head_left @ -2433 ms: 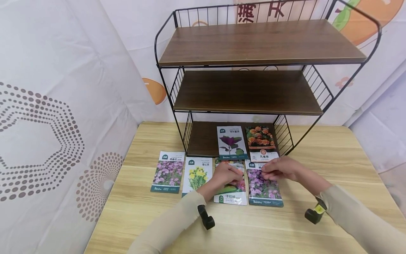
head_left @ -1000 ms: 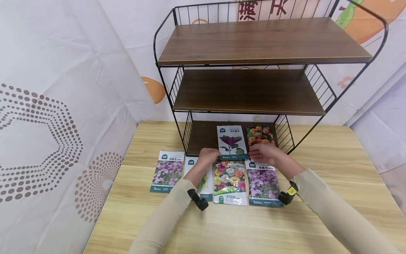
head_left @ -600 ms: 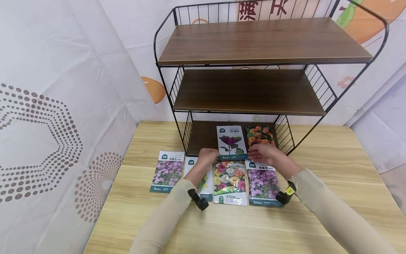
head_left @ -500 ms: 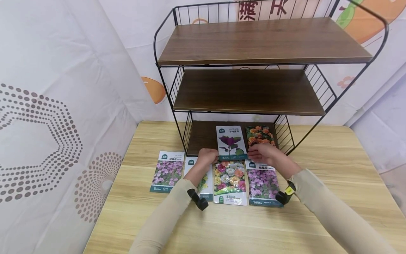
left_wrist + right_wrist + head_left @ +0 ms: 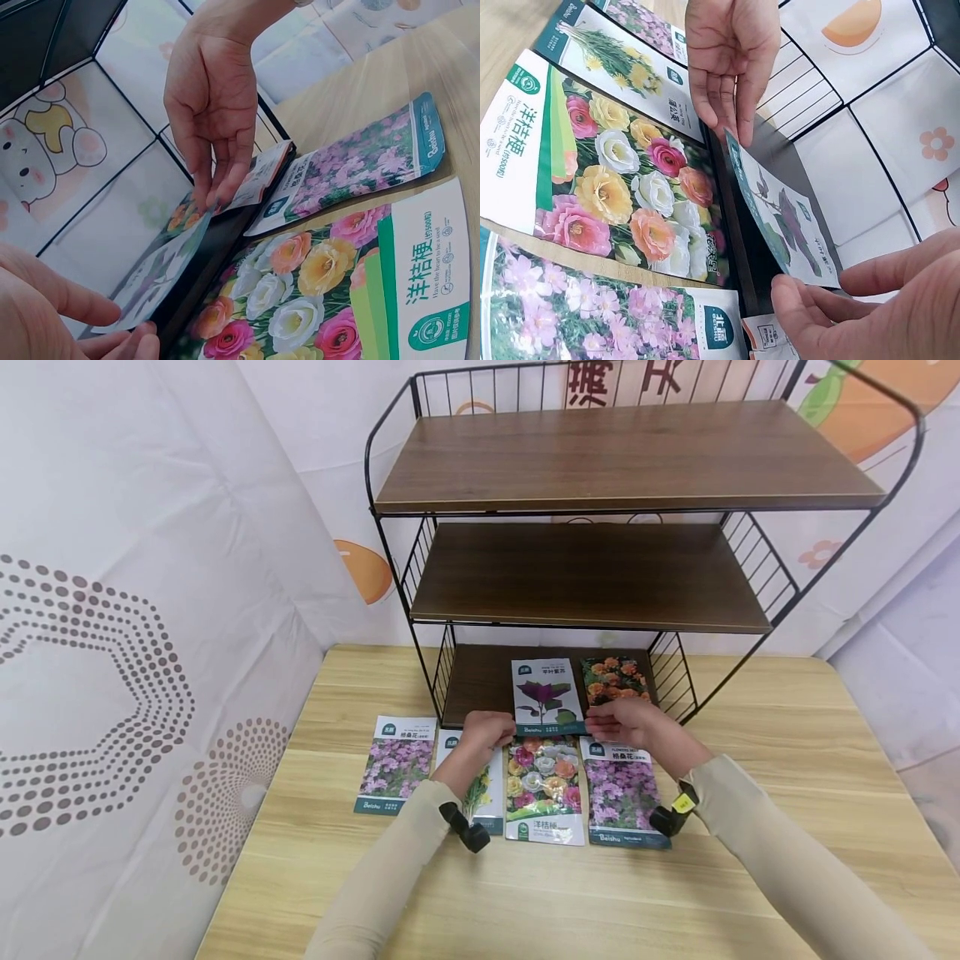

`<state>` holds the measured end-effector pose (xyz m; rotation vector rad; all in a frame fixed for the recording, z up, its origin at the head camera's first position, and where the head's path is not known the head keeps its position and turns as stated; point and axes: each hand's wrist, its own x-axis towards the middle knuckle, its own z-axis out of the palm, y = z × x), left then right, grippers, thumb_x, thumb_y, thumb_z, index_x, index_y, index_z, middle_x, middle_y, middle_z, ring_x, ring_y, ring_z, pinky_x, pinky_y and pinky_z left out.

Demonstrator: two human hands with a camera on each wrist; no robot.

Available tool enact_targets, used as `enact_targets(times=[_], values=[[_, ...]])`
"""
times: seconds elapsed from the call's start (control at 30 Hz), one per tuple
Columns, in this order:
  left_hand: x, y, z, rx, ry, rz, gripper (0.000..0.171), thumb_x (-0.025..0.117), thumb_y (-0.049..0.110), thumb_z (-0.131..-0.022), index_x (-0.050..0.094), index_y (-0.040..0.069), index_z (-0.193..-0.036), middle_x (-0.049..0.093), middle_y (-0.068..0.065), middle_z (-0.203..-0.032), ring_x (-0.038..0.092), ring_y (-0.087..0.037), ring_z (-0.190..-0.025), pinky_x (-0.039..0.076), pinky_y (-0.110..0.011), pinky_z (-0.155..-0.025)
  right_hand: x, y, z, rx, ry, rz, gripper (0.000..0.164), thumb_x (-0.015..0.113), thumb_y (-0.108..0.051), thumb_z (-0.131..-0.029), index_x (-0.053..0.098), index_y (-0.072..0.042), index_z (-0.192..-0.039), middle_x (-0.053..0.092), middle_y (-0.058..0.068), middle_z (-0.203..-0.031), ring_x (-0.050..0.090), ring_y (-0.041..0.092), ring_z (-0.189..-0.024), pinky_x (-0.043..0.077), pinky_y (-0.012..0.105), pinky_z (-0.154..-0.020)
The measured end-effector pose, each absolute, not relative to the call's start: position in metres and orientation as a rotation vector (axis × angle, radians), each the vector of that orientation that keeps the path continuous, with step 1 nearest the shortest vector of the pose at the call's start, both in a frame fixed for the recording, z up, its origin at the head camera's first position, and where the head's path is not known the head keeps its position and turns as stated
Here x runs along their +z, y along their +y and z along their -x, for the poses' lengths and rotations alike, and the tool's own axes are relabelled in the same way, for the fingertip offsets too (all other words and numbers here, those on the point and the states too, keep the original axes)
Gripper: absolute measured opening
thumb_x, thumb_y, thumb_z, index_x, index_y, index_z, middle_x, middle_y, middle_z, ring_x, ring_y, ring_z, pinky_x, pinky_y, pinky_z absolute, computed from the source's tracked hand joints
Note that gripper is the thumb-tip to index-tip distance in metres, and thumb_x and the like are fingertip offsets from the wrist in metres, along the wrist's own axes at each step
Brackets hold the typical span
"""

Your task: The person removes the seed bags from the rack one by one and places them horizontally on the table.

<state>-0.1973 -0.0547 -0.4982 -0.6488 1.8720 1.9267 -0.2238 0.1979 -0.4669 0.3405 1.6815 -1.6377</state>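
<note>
A white seed packet with a purple-leaved plant (image 5: 546, 692) lies on the rack's lowest shelf, its front edge at the shelf's front. My left hand (image 5: 487, 731) pinches its lower left corner. On the opposite side, my right hand (image 5: 624, 722) pinches its lower right corner. The packet (image 5: 784, 217) is tilted, partly raised off the dark shelf in the right wrist view. Beside it, the orange marigold packet (image 5: 611, 677) is partly covered by my right hand.
A row of seed packets lies on the table before the rack: purple flowers (image 5: 396, 768), yellow flowers (image 5: 491, 797), mixed roses-like blooms (image 5: 543, 785) and another purple one (image 5: 625, 797). The middle shelf (image 5: 588, 577) and top shelf (image 5: 622, 456) overhang the hands.
Both hands have moved from above the front-row packets to the lower corners of the purple-leaved packet. That packet has since shifted very slightly left; the other packets stay put.
</note>
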Motion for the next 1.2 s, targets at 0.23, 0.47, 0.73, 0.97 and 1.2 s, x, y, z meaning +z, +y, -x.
enact_targets(times=[0.23, 0.47, 0.73, 0.97, 1.2], values=[[-0.501, -0.056, 0.198, 1.947, 1.817, 0.646, 0.035, 0.062, -0.007, -0.096, 0.063, -0.008, -0.131, 0.062, -0.024, -0.136, 0.064, -0.033, -0.122, 0.058, -0.038, -0.106, -0.47, 0.198, 0.225, -1.677, 1.614, -0.349, 0.048, 0.041, -0.006, -0.109, 0.03, 0.013, -0.152, 0.065, -0.001, -0.089, 0.065, 0.006, -0.082, 0.061, 0.018, -0.082], [-0.501, -0.057, 0.198, 1.979, 1.794, 0.643, 0.036, 0.063, -0.009, -0.095, 0.063, -0.009, -0.13, 0.063, -0.027, -0.133, 0.064, -0.035, -0.122, 0.058, -0.038, -0.105, -0.471, 0.197, 0.225, -1.697, 1.594, -0.357, 0.028, 0.049, -0.004, -0.106, 0.049, 0.006, -0.132, 0.067, -0.001, -0.084, 0.066, 0.006, -0.079, 0.061, 0.017, -0.077], [-0.502, -0.059, 0.202, 1.988, 1.767, 0.679, 0.035, 0.064, -0.01, -0.093, 0.064, -0.01, -0.128, 0.063, -0.028, -0.133, 0.066, -0.035, -0.121, 0.062, -0.034, -0.099, -0.474, 0.196, 0.227, -1.693, 1.612, -0.372, 0.023, 0.055, -0.002, -0.103, 0.055, 0.004, -0.126, 0.067, -0.001, -0.083, 0.066, 0.007, -0.078, 0.062, 0.018, -0.076], [-0.502, -0.061, 0.203, 1.982, 1.75, 0.684, 0.036, 0.065, -0.012, -0.092, 0.064, -0.01, -0.128, 0.063, -0.028, -0.133, 0.066, -0.036, -0.12, 0.061, -0.035, -0.099, -0.476, 0.195, 0.229, -1.658, 1.634, -0.375, 0.042, 0.055, -0.001, -0.103, 0.045, 0.008, -0.143, 0.065, -0.002, -0.086, 0.065, 0.006, -0.079, 0.061, 0.017, -0.076], [-0.503, -0.062, 0.202, 1.976, 1.73, 0.685, 0.036, 0.065, -0.011, -0.092, 0.065, -0.008, -0.128, 0.063, -0.027, -0.133, 0.066, -0.035, -0.119, 0.061, -0.037, -0.101, -0.478, 0.195, 0.23, -1.625, 1.627, -0.355, 0.06, 0.052, 0.0, -0.104, 0.024, 0.009, -0.157, 0.065, -0.001, -0.088, 0.067, 0.005, -0.078, 0.062, 0.016, -0.078]])
